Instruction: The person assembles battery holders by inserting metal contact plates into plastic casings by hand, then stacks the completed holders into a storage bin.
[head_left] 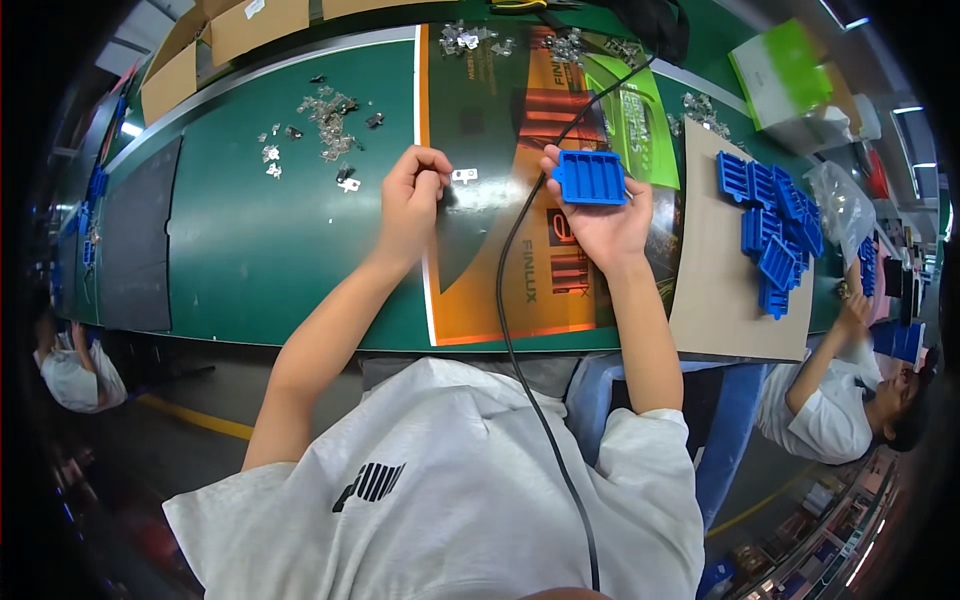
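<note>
My right hand [610, 222] holds a blue ribbed plastic block [590, 177] flat on its palm, above the printed orange and green sheet [480, 290]. My left hand [412, 195] is closed in a pinch, its fingertips next to a small silver metal clip [464, 176] that lies at the edge of the printed sheet; whether the fingers grip it I cannot tell. A black cable [510, 290] runs from the far side of the bench between my hands and down over my white shirt.
Several loose metal clips [325, 115] are scattered on the green bench [250, 240]. A pile of blue blocks [775, 215] lies on a cardboard sheet [720, 300] at the right. Cardboard boxes [230, 35] stand at the far left. Other people sit at left and right.
</note>
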